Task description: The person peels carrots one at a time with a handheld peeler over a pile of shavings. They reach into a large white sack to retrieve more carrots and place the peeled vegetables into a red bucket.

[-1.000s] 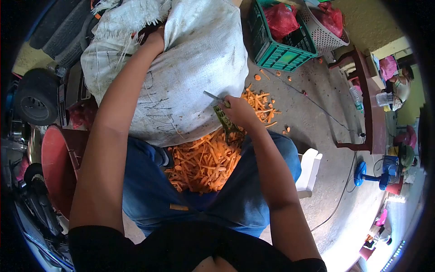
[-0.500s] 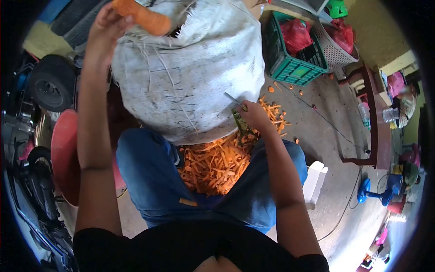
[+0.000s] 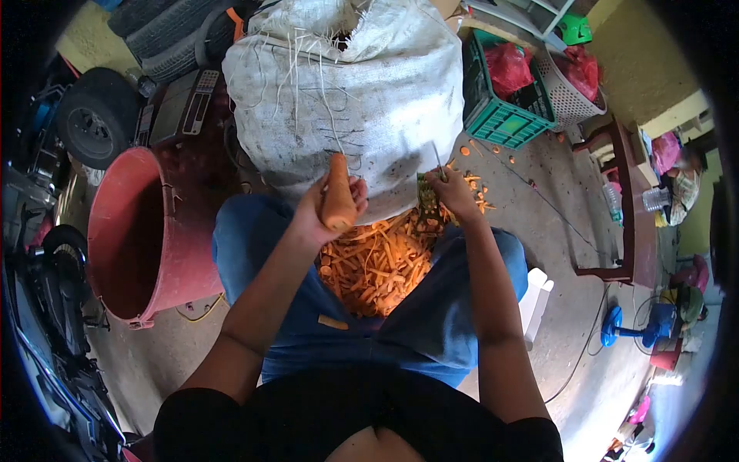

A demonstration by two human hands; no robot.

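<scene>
My left hand (image 3: 314, 212) is closed around a whole carrot (image 3: 337, 196), its narrow end pointing up and away from me, in front of the big white woven sack (image 3: 346, 100). In my right hand (image 3: 456, 192) is a knife (image 3: 436, 152), its thin grey blade pointing up beside the sack's right side; the handle is mostly hidden by my fingers. A dark green and yellow patterned piece (image 3: 428, 206) lies just below that hand. Between my knees sits a heap of orange carrot peelings (image 3: 377, 266).
A large red tub (image 3: 185, 231) stands at left, near a loose wheel (image 3: 94, 115) and a scale (image 3: 183, 108). Right of the sack are a green crate (image 3: 512, 123) and a white basket (image 3: 566, 104). A blue fan (image 3: 639, 331) and cables lie farther right; a person (image 3: 685, 181) is beyond.
My left hand has come down from the sack's upper left with the carrot, now in front of the sack. My right hand still grips the knife, whose blade now points more upward.
</scene>
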